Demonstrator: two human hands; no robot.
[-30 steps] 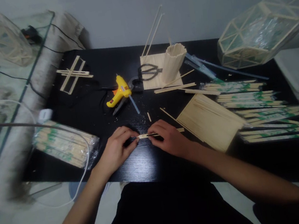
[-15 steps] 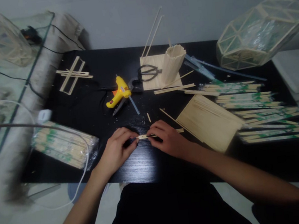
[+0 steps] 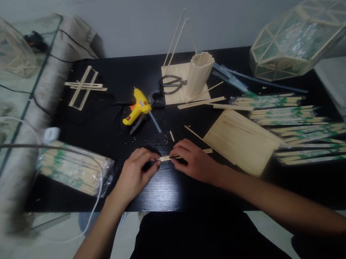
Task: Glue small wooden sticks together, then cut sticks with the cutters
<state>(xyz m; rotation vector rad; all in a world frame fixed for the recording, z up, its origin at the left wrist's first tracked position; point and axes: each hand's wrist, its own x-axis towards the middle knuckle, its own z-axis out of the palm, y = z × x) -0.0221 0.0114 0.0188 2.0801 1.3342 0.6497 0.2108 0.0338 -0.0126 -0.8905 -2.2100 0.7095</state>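
Low over the black table, my left hand (image 3: 137, 167) pinches the left end of some thin wooden sticks (image 3: 165, 158). My right hand (image 3: 192, 160) has its fingers closed on the same sticks farther right, and their ends stick out past that hand. A short bare stretch shows between my fingertips; how many sticks lie together I cannot tell. Just beyond my hands is a small loose stick piece (image 3: 171, 136). Farther back lies a yellow glue gun (image 3: 138, 105) with a translucent glue stick poking out of its rear, beside dark pliers (image 3: 156, 100).
A wooden stick cylinder (image 3: 199, 75) and black-handled scissors (image 3: 172, 84) rest on a square wooden board at the back. Right are a stick panel (image 3: 244, 141), packaged sticks (image 3: 312, 131) and a geometric frame (image 3: 303, 38). Left are bagged sticks (image 3: 73, 167), a stick frame (image 3: 84, 88) and a white cable (image 3: 101, 176).
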